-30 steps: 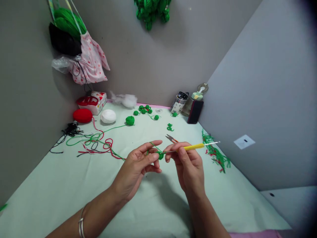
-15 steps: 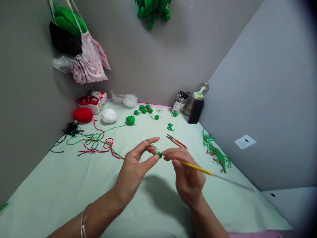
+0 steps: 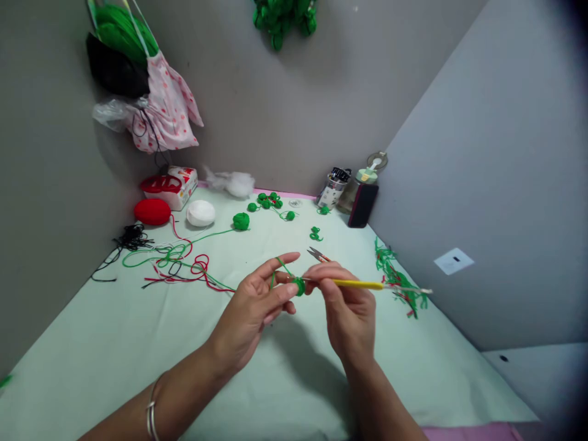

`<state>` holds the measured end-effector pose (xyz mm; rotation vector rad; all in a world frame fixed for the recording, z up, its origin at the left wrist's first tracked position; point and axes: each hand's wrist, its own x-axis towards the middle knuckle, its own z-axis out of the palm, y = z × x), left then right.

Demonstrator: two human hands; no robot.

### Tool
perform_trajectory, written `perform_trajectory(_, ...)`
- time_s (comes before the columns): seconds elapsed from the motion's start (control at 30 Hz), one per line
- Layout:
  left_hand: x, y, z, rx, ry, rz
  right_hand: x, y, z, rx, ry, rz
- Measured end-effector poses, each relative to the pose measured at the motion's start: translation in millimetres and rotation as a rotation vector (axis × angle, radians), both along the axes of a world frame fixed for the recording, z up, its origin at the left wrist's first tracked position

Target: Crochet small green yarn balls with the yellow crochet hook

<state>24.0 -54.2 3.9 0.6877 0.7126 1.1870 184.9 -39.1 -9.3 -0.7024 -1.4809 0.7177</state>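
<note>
Between thumb and fingers, my left hand (image 3: 250,306) pinches a small round green crochet piece (image 3: 299,286). Green yarn (image 3: 283,266) loops over its raised index finger and runs down to the piece. My right hand (image 3: 351,312) grips a crochet hook (image 3: 358,284) by its yellow handle, pen-like. The hook's near tip meets the top of the green piece, partly hidden by my fingers; its other metal end points right. Behind my right hand lie thread snips (image 3: 318,254), their handles covered. A green yarn ball (image 3: 241,221) sits farther back, its strand trailing left.
Red yarn (image 3: 152,211) and white yarn (image 3: 201,213) stand back left, near tangled strands (image 3: 174,260). Small green crochet balls (image 3: 270,201) lie at the back. A phone (image 3: 363,206) leans beside a bottle (image 3: 349,195) and a pen cup (image 3: 331,191). Yarn scraps (image 3: 399,282) lie right.
The crochet hook has swung from sloping down rightward to nearly level. The green piece has turned and shows more. My right hand has shifted slightly up and left, covering the snips' handles.
</note>
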Motion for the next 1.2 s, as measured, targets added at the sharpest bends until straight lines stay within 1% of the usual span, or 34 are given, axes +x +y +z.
perform_trajectory(0.03,1,0,-0.9,0.018,0.025,0.015,-1,0,-0.7,0.036,-0.037,-0.015)
perform_trajectory(0.13,4,-1,-4.2,0.027,0.047,0.069,-2,-3,-5.9,0.196,-0.201,-0.117)
perform_trajectory(0.2,4,0,-6.0,-0.013,0.011,0.034,0,-6,-9.6,0.317,-0.346,-0.182)
perform_trajectory(0.23,3,1,-6.5,-0.043,-0.020,-0.005,1,-6,-10.6,0.352,-0.389,-0.202)
perform_trajectory(0.27,2,2,-6.8,-0.072,-0.053,-0.042,3,-6,-10.9,0.348,-0.388,-0.213)
perform_trajectory(0.3,0,3,-6.8,-0.095,-0.085,-0.067,4,-5,-10.3,0.303,-0.337,-0.216)
perform_trajectory(0.37,-2,5,-6.0,-0.116,-0.125,-0.057,5,-3,-7.4,0.130,-0.143,-0.178)
perform_trajectory(0.43,-3,5,-5.0,-0.103,-0.117,-0.011,5,1,-4.5,-0.021,0.016,-0.085)
perform_trajectory(0.47,-3,5,-4.7,-0.083,-0.100,0.005,4,2,-3.6,-0.059,0.040,-0.037)
perform_trajectory(0.53,-1,5,-4.5,-0.027,-0.044,0.024,1,3,-3.4,-0.065,0.009,0.002)
perform_trajectory(0.63,1,3,-5.3,0.031,0.046,0.030,0,3,-5.1,-0.051,-0.019,-0.022)
perform_trajectory(0.7,1,3,-6.0,0.029,0.061,0.012,1,3,-5.4,-0.113,0.055,0.014)
perform_trajectory(0.77,1,3,-6.4,0.019,0.035,-0.014,2,5,-4.3,-0.190,0.139,0.070)
perform_trajectory(0.87,-1,3,-6.5,0.000,0.006,-0.036,3,4,-2.0,-0.220,0.186,0.115)
perform_trajectory(0.93,-1,3,-6.6,-0.001,0.025,-0.015,4,2,-1.9,-0.178,0.131,0.081)
perform_trajectory(1.0,0,2,-7.1,0.011,0.058,0.026,5,-2,-3.8,-0.064,-0.005,-0.012)
perform_trajectory(1.1,1,1,-8.8,0.019,0.057,0.091,5,-6,-8.9,0.247,-0.321,-0.131)
perform_trajectory(1.17,2,1,-9.7,-0.019,-0.009,0.072,5,-7,-11.5,0.448,-0.506,-0.204)
perform_trajectory(1.2,2,1,-9.8,-0.053,-0.056,0.038,6,-8,-11.9,0.500,-0.554,-0.242)
